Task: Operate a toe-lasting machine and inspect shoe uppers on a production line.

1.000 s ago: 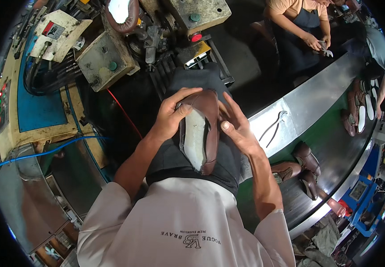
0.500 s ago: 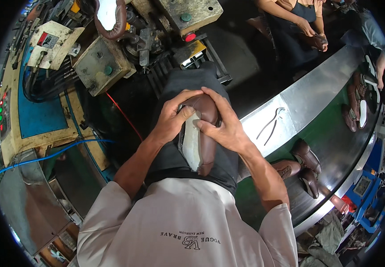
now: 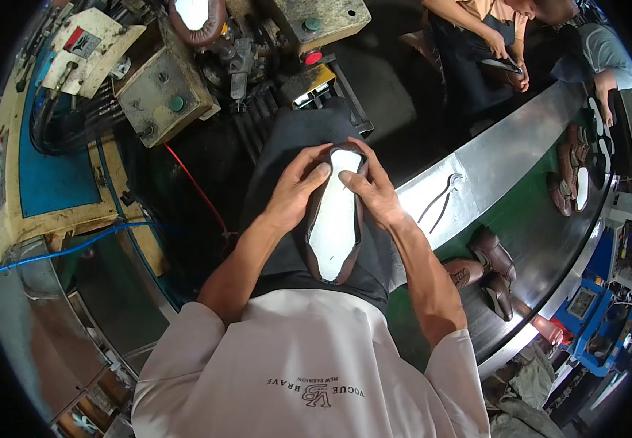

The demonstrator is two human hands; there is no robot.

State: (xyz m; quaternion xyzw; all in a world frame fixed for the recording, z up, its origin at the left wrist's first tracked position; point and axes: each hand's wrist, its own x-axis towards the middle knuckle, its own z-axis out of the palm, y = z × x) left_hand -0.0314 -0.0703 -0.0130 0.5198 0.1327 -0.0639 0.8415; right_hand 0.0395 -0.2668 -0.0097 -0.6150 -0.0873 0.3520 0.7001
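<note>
A brown leather shoe upper [image 3: 336,219] lies over my lap with its white sole side turned up and one end toward my body. My left hand [image 3: 300,188] wraps its left side near the far end, thumb at the edge of the white insole. On the opposite side my right hand [image 3: 373,188] grips it, the thumb pressing on the white surface and the fingers round the far end. The shoe's underside, against the dark apron, is hidden. To the right, long-handled pincers [image 3: 441,203] rest on a metal ledge [image 3: 476,171].
Brown shoes [image 3: 492,254] sit on the curved green-and-metal conveyor [image 3: 535,219] at my right, more farther along. Ahead-left stands a machine with control boxes [image 3: 166,102] and another shoe [image 3: 198,25]. A blue hose [image 3: 60,252] crosses at left. Two co-workers [image 3: 469,58] are at upper right.
The shoe has been rolled in my hands, so its white sole side now faces up instead of sideways. My thumbs have moved toward its far end. A co-worker's hands have shifted.
</note>
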